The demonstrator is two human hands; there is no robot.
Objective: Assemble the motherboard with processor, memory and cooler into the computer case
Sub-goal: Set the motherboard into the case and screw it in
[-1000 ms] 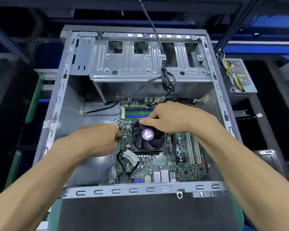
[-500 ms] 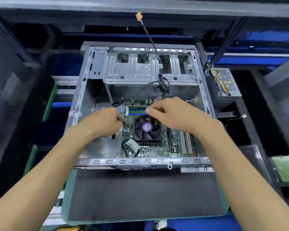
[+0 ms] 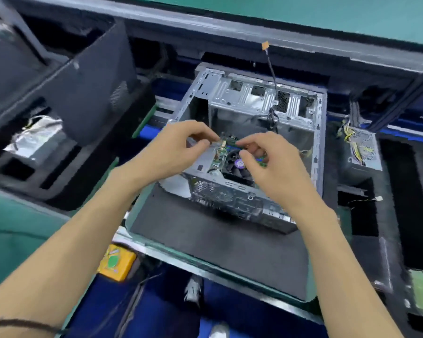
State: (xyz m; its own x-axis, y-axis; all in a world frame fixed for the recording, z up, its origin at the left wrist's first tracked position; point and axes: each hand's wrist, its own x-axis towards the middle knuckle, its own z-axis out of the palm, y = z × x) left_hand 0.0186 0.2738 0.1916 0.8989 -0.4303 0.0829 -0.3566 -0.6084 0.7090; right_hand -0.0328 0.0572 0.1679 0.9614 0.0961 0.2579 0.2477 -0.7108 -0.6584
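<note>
Head view showed the green motherboard point(image 3: 220, 159) with its black fan cooler point(image 3: 237, 168) inside the open grey metal computer case point(image 3: 318, 147) on a black mat point(image 3: 217, 250). Both the left hand point(image 3: 178, 147) and right hand point(image 3: 270, 164) hovered above, fingers loosely curled; whether they pinched anything was unclear. A grey power supply point(image 3: 363, 148) sat to the right.

Motherboard point(image 3: 219, 159) mostly hidden behind both hands, whole frame motion-blurred, fingertip contact unclear

Bright, even overhead light falls on the scene with soft shadows. The whole frame is smeared by motion blur and blocky compression. Wide-angle distortion bends the far edge; glare whitens the foil point(image 3: 38, 140) at left.
</note>
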